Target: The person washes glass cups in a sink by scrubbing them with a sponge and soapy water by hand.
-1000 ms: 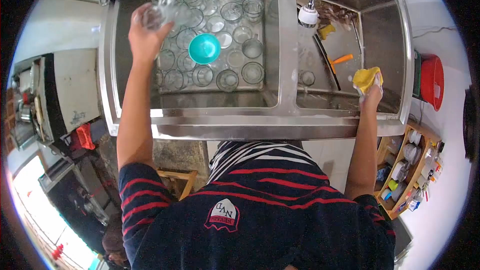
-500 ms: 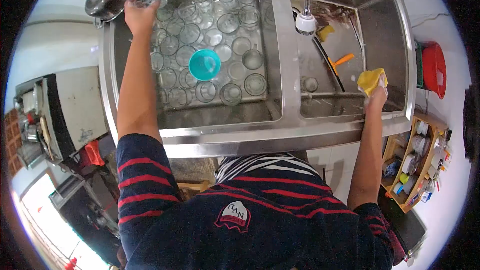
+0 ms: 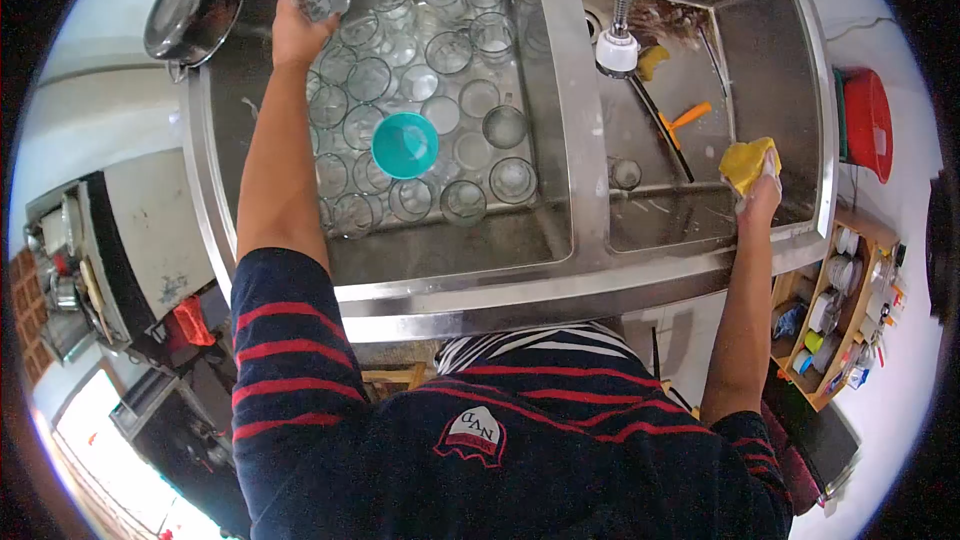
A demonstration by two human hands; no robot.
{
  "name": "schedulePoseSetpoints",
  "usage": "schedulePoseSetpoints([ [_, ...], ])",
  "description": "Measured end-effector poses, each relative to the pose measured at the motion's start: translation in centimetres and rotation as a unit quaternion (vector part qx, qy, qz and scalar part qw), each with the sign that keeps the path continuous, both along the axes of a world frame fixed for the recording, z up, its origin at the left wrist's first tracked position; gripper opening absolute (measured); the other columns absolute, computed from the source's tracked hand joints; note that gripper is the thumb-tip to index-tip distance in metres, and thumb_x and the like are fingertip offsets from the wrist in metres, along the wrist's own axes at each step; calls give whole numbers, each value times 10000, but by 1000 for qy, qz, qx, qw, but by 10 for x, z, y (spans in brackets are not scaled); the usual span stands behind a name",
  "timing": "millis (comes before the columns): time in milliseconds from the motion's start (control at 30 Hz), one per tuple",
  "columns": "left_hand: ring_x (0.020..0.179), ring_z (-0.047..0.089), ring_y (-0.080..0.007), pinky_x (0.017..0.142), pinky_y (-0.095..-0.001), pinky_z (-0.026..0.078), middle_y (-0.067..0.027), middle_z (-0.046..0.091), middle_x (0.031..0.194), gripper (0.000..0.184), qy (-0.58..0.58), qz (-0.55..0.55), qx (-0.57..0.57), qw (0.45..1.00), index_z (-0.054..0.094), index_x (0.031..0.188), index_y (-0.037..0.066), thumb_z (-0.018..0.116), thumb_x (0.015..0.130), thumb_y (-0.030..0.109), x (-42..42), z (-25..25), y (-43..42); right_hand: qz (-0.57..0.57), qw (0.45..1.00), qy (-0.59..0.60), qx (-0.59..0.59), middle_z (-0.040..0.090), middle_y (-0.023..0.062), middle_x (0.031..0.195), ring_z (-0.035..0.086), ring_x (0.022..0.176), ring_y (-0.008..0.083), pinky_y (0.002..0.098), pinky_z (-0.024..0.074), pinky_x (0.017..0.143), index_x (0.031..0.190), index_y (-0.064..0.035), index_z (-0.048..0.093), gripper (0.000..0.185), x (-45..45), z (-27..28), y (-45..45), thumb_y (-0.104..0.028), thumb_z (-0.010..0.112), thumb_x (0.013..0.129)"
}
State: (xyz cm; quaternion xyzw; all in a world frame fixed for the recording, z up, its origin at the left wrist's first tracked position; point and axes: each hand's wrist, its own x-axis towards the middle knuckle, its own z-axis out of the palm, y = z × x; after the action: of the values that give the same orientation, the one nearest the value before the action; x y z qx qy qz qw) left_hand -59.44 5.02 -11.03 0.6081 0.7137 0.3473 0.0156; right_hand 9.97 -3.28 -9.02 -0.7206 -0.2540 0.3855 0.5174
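At the far left corner of the left sink basin, my left hand [image 3: 299, 28] is closed on a clear glass mug [image 3: 322, 4]. Below and to the right of it, many glasses [image 3: 450, 52] stand crowded on the basin floor. A turquoise bowl [image 3: 405, 145] rests among them. Over the right basin, near its right wall, my right hand [image 3: 762, 192] grips a yellow cloth [image 3: 747, 165] with some suds on the fingers. One glass [image 3: 625, 175] sits in the right basin beside a squeegee with an orange handle [image 3: 690, 115].
A white-tipped faucet [image 3: 617, 52] hangs over the right basin, with a yellow scrap [image 3: 653, 62] behind it. A dark metal pot [image 3: 195, 18] sits at the left rim. To the right are a red bucket [image 3: 867, 125] and a wooden dish rack [image 3: 850, 315].
The camera view has shifted slightly. My left hand with the mug is a little further right over the left basin. My right hand still holds the cloth in nearly the same spot.
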Motion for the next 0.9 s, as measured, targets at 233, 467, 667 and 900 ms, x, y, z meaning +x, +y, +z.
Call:
schedulePoseSetpoints([
  [233, 1111, 517, -364, 928, -427, 448, -166, 501, 1237, 690, 173, -54, -126, 975, 472, 1253, 111, 773, 635, 174, -17, -10, 21, -14, 1000, -14, 19, 577, 114, 1162, 635, 948, 256, 389, 549, 758, 1254, 14, 495, 436, -1, 3, -4, -280, 536, 934],
  [467, 1176, 482, -360, 989, -412, 419, -196, 474, 1306, 712, 261, -28, -270, 927, 450, 1331, 141, 679, 657, 118, -22, -46, 56, -35, 999, -6, -19, 582, 146, 1130, 631, 957, 276, 413, 553, 762, 1244, 17, 500, 481, -8, 6, -2, -324, 562, 912],
  [667, 1165, 523, -348, 962, -391, 439, -232, 527, 1262, 717, 192, 25, -394, 898, 447, 1334, 60, 685, 692, 273, -33, -63, 75, -62, 997, -47, -21, 617, 133, 974, 608, 814, 217, 332, 487, 706, 1123, 51, 560, 465, -1, -4, -1, -356, 574, 899],
  [900, 1105, 567, -359, 904, -417, 457, -219, 612, 1137, 618, 278, 26, -445, 851, 574, 1198, 29, 633, 715, 409, -69, -110, 87, -61, 998, -12, 4, 614, 117, 929, 598, 782, 190, 320, 487, 678, 1071, 55, 577, 449, -26, 15, 0, -356, 597, 890],
])
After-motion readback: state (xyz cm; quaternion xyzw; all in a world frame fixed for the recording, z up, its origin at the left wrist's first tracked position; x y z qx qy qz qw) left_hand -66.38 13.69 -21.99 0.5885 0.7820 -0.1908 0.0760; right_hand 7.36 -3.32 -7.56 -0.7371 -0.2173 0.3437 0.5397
